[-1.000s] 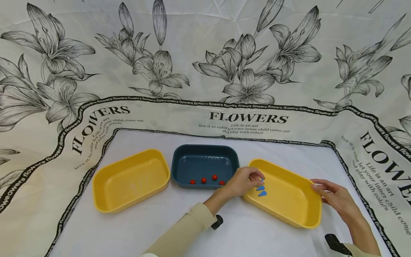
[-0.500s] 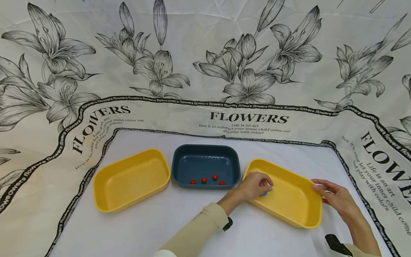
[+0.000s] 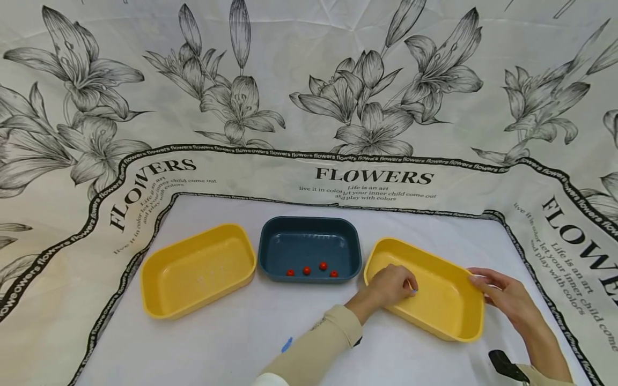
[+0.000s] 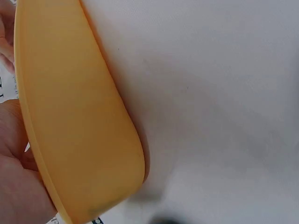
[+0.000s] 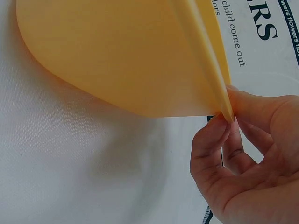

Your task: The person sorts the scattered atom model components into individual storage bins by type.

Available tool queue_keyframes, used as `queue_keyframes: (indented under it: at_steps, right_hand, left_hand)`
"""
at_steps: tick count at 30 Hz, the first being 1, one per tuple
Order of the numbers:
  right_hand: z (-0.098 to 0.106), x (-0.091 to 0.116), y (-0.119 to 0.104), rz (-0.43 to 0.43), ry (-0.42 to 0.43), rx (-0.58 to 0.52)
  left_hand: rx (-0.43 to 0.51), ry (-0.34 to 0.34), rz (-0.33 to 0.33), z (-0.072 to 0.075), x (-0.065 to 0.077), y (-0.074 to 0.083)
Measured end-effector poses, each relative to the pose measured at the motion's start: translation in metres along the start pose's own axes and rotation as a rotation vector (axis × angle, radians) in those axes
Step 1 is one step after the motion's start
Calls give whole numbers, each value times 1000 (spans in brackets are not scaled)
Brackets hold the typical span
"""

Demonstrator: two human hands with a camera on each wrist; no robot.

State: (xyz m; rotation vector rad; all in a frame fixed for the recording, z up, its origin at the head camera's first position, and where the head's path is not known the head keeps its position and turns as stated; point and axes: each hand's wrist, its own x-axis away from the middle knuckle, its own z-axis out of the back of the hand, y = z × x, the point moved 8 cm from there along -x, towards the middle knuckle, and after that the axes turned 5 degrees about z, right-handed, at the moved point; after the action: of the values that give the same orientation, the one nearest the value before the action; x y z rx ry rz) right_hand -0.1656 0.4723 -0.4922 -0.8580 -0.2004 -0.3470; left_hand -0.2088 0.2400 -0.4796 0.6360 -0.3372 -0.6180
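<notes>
My left hand (image 3: 392,284) reaches over the near left part of the right-hand yellow tray (image 3: 436,257), fingers curled down inside it. A small bit of blue piece (image 3: 414,291) shows at its fingertips; the other blue pieces are hidden under the hand. In the left wrist view the tray's outer wall covers the fingers. At the tray's right end my right hand (image 3: 507,297) pinches the rim; in the right wrist view the thumb and fingers (image 5: 210,137) hold the rim corner.
A dark blue tray (image 3: 309,225) with several red beads (image 3: 306,271) stands in the middle. Left of it is another yellow tray (image 3: 169,254) with small clear pieces (image 3: 212,276). A blue patch (image 3: 287,344) shows beside the left sleeve. Printed floral cloth rises behind.
My left hand has moved right and slightly down inside the right yellow tray, covering the blue pieces that showed before. The blue patch beside the sleeve has come into view. The right hand stays put.
</notes>
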Motion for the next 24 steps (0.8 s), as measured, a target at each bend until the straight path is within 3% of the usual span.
queue_keyframes:
  at_steps: [8, 14, 24]
  right_hand:
    - [0, 0, 1, -5, 1, -3]
    - [0, 0, 2, -8, 0, -8]
    - [0, 0, 3, -1, 3, -11]
  left_hand:
    - [-109, -47, 75, -13, -6, -1]
    - [-138, -80, 127, -18, -8, -5]
    - [-140, -31, 83, -13, -6, -3]
